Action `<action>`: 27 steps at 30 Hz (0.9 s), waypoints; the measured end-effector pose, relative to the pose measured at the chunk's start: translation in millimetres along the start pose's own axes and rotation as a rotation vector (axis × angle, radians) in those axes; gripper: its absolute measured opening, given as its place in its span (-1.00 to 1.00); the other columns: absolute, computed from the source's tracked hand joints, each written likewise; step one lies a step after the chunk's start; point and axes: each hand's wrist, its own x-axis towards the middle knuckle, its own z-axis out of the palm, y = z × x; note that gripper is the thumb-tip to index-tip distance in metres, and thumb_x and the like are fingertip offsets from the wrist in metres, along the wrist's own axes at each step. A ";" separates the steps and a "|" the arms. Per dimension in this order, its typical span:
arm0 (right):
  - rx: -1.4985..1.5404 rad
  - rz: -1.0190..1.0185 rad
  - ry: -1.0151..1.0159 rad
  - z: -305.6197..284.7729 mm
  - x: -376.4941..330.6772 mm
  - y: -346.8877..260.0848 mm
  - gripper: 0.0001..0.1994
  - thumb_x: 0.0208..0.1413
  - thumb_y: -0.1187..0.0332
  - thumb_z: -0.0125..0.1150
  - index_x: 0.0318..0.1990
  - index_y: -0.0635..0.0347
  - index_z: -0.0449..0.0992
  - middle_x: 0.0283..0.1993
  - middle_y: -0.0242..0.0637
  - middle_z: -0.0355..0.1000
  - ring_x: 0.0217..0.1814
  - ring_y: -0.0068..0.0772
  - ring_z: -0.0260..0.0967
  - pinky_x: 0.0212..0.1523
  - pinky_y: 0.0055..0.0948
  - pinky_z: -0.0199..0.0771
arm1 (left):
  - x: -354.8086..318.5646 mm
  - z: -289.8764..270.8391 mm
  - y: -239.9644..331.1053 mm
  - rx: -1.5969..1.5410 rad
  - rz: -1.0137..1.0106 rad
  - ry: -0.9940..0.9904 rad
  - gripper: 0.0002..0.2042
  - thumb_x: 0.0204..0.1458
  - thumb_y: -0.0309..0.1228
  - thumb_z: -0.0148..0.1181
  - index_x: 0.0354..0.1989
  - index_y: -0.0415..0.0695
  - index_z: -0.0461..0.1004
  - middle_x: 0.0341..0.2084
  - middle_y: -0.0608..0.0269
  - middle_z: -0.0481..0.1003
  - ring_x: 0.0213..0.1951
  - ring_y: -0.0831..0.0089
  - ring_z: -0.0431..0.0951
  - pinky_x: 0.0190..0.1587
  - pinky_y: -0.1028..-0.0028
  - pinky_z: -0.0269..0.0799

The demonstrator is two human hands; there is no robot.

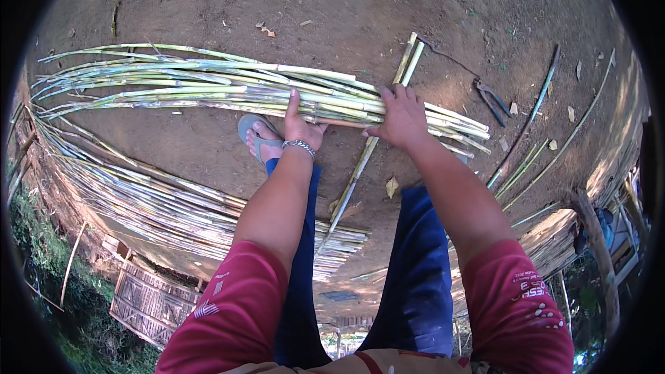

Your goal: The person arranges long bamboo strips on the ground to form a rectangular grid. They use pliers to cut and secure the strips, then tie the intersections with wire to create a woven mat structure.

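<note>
A bundle of long, jointed yellow-green cane stalks (208, 90) lies across the ground in front of me, its cut ends to the right. My right hand (403, 116) presses over the bundle near those ends, with its fingers curled across the top. Farther left, my left hand (303, 130) grips the near side of the bundle. Its thumb points up along the stalks, and some of its fingers are hidden beneath them. Crosswise under the bundle runs a pole (357, 170), whose far part lies beside a second short stalk (413, 62).
Dark-handled pliers (493, 104) and a thin wire (447, 53) lie at the right. Past them are a long stick (530, 121) and several loose canes (521, 170). A larger pile of canes (180, 201) spreads at the near left, close to my sandalled foot (261, 137).
</note>
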 end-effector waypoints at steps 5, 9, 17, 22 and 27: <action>0.043 -0.061 0.036 -9.9 19.9 22.5 -0.03 -0.32 -0.10 0.60 0.30 0.06 0.30 0.30 -0.06 0.26 0.38 0.00 0.23 0.34 -0.11 0.29 | 7.0 35.9 -2.0 -0.047 0.025 -0.040 -0.20 0.10 0.07 0.26 0.40 -0.10 0.10 0.35 0.03 0.19 0.38 -0.03 0.16 0.39 -0.18 0.05; -0.058 -0.091 0.037 -58.3 42.4 29.2 -0.02 -0.35 -0.08 0.62 0.29 0.07 0.31 0.20 0.03 0.38 0.27 0.04 0.34 0.26 -0.09 0.38 | 23.8 75.3 9.0 -0.035 0.092 -0.103 -0.19 0.09 0.02 0.28 0.41 -0.13 0.08 0.35 -0.02 0.19 0.38 -0.03 0.16 0.40 -0.18 0.01; -0.175 0.018 0.158 -152.8 93.3 56.1 -0.09 -0.25 -0.06 0.56 0.31 0.03 0.32 0.15 -0.10 0.49 0.22 -0.04 0.43 0.21 -0.11 0.42 | 61.5 159.1 36.3 0.158 0.146 -0.337 -0.17 0.08 -0.09 0.36 0.41 -0.17 0.05 0.36 -0.09 0.14 0.40 -0.01 0.11 0.43 -0.10 -0.04; -0.230 -0.004 0.357 -144.4 117.1 75.6 -0.02 -0.29 -0.07 0.58 0.35 0.01 0.25 0.24 -0.09 0.41 0.30 -0.03 0.35 0.28 -0.11 0.36 | 50.6 138.9 -10.9 0.852 0.212 -0.243 -0.25 0.07 -0.06 0.37 0.29 -0.32 0.24 0.17 -0.06 0.42 0.23 0.19 0.42 0.22 0.18 0.35; -0.227 -0.191 0.650 -119.4 114.6 114.4 -0.08 -0.21 -0.10 0.53 0.36 -0.10 0.26 0.35 -0.16 0.27 0.42 -0.06 0.18 0.37 -0.06 0.21 | -1.2 84.8 -110.3 1.473 0.247 -0.330 -0.40 0.06 -0.18 0.35 0.19 -0.29 0.36 -0.14 0.09 0.59 -0.14 0.33 0.61 -0.05 0.36 0.51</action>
